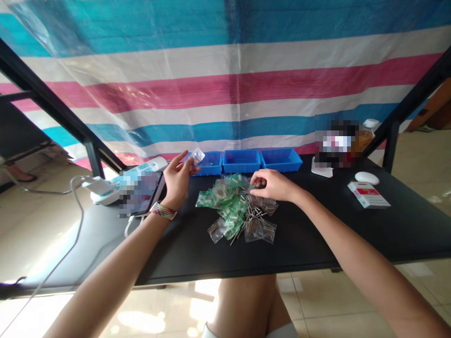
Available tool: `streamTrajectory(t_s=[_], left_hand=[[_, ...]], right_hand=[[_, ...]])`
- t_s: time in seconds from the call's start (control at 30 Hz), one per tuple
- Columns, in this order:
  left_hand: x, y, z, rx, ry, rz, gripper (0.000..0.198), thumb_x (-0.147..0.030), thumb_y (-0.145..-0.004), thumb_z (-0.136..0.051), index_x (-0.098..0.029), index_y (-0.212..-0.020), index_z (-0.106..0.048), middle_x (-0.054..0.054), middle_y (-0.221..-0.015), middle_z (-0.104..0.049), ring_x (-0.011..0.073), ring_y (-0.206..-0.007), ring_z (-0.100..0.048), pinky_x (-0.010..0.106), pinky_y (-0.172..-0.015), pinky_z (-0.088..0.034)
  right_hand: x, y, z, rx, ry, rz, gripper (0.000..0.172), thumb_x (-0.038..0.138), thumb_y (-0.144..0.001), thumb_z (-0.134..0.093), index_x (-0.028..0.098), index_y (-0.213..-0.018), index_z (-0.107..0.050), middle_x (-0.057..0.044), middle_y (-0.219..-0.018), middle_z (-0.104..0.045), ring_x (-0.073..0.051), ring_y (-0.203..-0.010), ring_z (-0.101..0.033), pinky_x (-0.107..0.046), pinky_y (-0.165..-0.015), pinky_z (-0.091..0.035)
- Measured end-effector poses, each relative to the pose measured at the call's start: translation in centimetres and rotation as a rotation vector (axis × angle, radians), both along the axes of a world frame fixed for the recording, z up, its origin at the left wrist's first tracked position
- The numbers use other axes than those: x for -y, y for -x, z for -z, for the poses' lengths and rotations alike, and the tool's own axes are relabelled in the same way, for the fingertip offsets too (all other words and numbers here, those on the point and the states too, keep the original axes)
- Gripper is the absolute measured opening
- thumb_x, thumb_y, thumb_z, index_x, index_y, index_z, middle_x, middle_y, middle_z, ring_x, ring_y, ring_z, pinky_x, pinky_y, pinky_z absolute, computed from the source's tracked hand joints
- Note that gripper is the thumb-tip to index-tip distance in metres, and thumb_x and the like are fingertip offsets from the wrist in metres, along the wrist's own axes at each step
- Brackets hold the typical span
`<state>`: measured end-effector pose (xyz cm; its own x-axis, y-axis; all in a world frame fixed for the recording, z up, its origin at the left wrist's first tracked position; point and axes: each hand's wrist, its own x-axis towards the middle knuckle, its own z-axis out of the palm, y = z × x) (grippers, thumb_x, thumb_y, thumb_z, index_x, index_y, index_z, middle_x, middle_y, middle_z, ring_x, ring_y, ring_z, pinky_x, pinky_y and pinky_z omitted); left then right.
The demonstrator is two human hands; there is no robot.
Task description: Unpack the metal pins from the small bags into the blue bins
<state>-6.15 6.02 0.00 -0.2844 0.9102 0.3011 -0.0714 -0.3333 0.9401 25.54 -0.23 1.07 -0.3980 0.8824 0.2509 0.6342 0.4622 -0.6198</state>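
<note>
Between thumb and fingers, my left hand (178,178) pinches a small clear bag (197,156) over the left blue tray (211,164). My right hand (271,184) is curled at the upper right of the pile, its fingers pressed together; what they hold, if anything, is too small to tell. Below and between the hands lies a heap of green bags (230,202), with clear bags (266,230) holding small brass-coloured pieces and loose metal rods (252,216) at its right side.
Two more blue trays (241,162) (281,161) stand along the back edge. At left are a power strip (141,171), cable and phone (146,192); at right, a red-white box (368,195), white oval object (367,178) and bottle (368,134).
</note>
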Motion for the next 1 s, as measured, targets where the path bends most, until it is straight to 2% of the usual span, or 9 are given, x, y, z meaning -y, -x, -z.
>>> streamTrajectory(t_s=[0.1,0.27,0.5,0.6,0.67,0.77,0.83,0.9,1.0], left_hand=[[-0.1,0.3,-0.2,0.092,0.038,0.039,0.064,-0.036,-0.088,-0.084,-0.012,-0.144,-0.064,0.004,-0.088,-0.078,0.0154,-0.072,-0.079,0.029,-0.075,-0.064],[0.7,-0.2,-0.8,0.141,0.123,0.218,0.082,-0.028,-0.090,-0.082,-0.016,-0.163,-0.045,0.011,-0.109,-0.082,0.0206,-0.088,-0.083,0.036,-0.087,-0.067],[0.6,0.2,-0.6,0.126,0.170,0.318,0.089,-0.030,-0.088,-0.081,-0.020,-0.167,-0.041,0.018,-0.128,-0.078,0.0245,-0.089,-0.083,0.039,-0.082,-0.069],[1.0,0.1,-0.4,-0.042,0.040,0.310,0.079,-0.038,-0.090,-0.078,-0.018,-0.161,-0.050,0.018,-0.127,-0.078,0.0240,-0.085,-0.082,0.039,-0.079,-0.068],[1.8,-0.4,-0.4,-0.275,-0.116,0.292,0.068,-0.040,-0.093,-0.076,-0.018,-0.155,-0.058,0.017,-0.126,-0.078,0.0225,-0.085,-0.081,0.037,-0.077,-0.068],[3.7,-1.6,-0.7,-0.698,-0.449,0.293,0.049,-0.035,-0.096,-0.076,-0.022,-0.143,-0.069,0.014,-0.130,-0.075,0.0238,-0.102,-0.078,0.037,-0.088,-0.067],[4.9,-2.5,-0.8,-0.920,-0.649,0.380,0.050,-0.033,-0.092,-0.083,-0.027,-0.141,-0.072,0.015,-0.140,-0.071,0.0287,-0.123,-0.072,0.045,-0.104,-0.063],[5.8,-3.3,-0.9,-1.009,-0.764,0.449,0.051,-0.032,-0.091,-0.086,-0.029,-0.140,-0.071,0.015,-0.144,-0.069,0.0299,-0.127,-0.069,0.049,-0.106,-0.061],[6.5,-4.1,-0.7,-0.949,-0.819,0.476,0.034,-0.026,-0.096,-0.080,-0.027,-0.131,-0.075,0.011,-0.121,-0.079,0.0260,-0.114,-0.073,0.045,-0.098,-0.062]], right_hand=[[-0.1,-0.7,-0.1,0.138,0.019,-0.035,0.033,0.035,-0.067,-0.096,0.021,-0.092,-0.079,-0.003,-0.086,-0.074,-0.020,-0.079,-0.066,-0.030,-0.072,-0.046],[-0.2,-0.7,0.4,0.183,-0.007,-0.093,0.030,0.032,-0.067,-0.097,0.022,-0.089,-0.081,-0.004,-0.089,-0.074,-0.022,-0.085,-0.066,-0.032,-0.076,-0.047],[-0.7,-0.7,0.4,-0.081,0.102,-0.110,0.022,0.029,-0.072,-0.091,0.019,-0.080,-0.074,-0.001,-0.082,-0.072,-0.017,-0.074,-0.062,-0.030,-0.070,-0.045],[-0.8,-0.1,0.3,-0.383,0.254,-0.085,0.031,0.040,-0.071,-0.091,0.019,-0.075,-0.069,0.000,-0.072,-0.069,-0.015,-0.066,-0.059,-0.029,-0.064,-0.045],[-0.7,0.6,0.3,-0.575,0.352,-0.032,0.039,0.045,-0.067,-0.095,0.018,-0.077,-0.068,0.001,-0.071,-0.068,-0.013,-0.062,-0.057,-0.027,-0.059,-0.044],[-0.1,2.0,0.5,-0.774,0.486,0.034,0.048,0.045,-0.061,-0.100,0.018,-0.088,-0.070,0.003,-0.070,-0.068,-0.011,-0.056,-0.055,-0.025,-0.053,-0.042],[0.5,3.0,0.7,-0.872,0.561,0.012,0.053,0.043,-0.060,-0.101,0.019,-0.097,-0.070,0.004,-0.070,-0.068,-0.010,-0.054,-0.055,-0.024,-0.051,-0.043],[1.2,3.9,0.9,-0.951,0.628,-0.044,0.057,0.043,-0.060,-0.102,0.020,-0.101,-0.069,0.004,-0.073,-0.069,-0.010,-0.053,-0.055,-0.024,-0.051,-0.044],[2.1,4.8,1.2,-0.998,0.687,-0.124,0.057,0.044,-0.065,-0.101,0.020,-0.104,-0.068,0.003,-0.074,-0.069,-0.010,-0.054,-0.057,-0.024,-0.052,-0.046]])
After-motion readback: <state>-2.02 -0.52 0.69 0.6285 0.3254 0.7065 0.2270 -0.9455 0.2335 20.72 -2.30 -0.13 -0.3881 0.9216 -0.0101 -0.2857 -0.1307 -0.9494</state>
